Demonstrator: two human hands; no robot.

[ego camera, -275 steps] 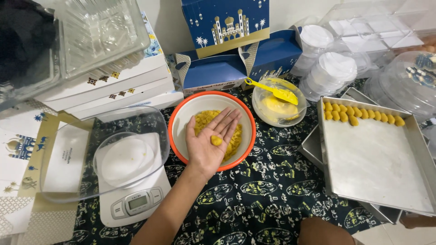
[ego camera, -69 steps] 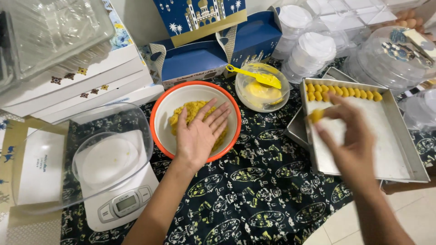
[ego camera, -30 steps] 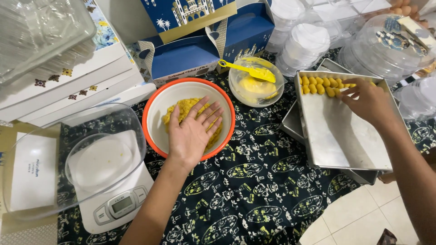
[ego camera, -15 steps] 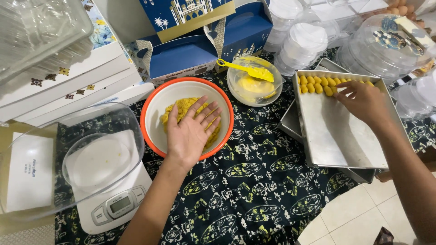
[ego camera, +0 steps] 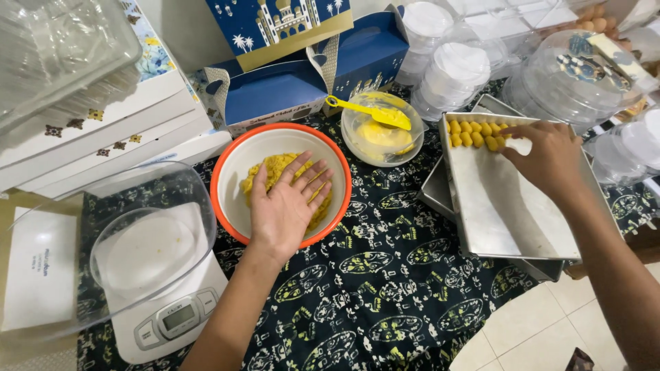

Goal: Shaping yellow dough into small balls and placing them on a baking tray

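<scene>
Resting flat and open on dough [ego camera: 275, 167], left hand [ego camera: 285, 209]; right hand [ego camera: 546, 154] pinches ball [ego camera: 492, 143].

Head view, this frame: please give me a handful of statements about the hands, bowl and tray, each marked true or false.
1. The left hand lies flat on yellow dough in the orange-rimmed bowl. True.
2. The right hand holds the yellow spatula. False: the spatula rests in the small clear bowl; the hand is at the tray.
3. The dough balls fill the metal tray. False: they sit along its far end only.
4. A clear bowl sits on the kitchen scale. True.
</scene>
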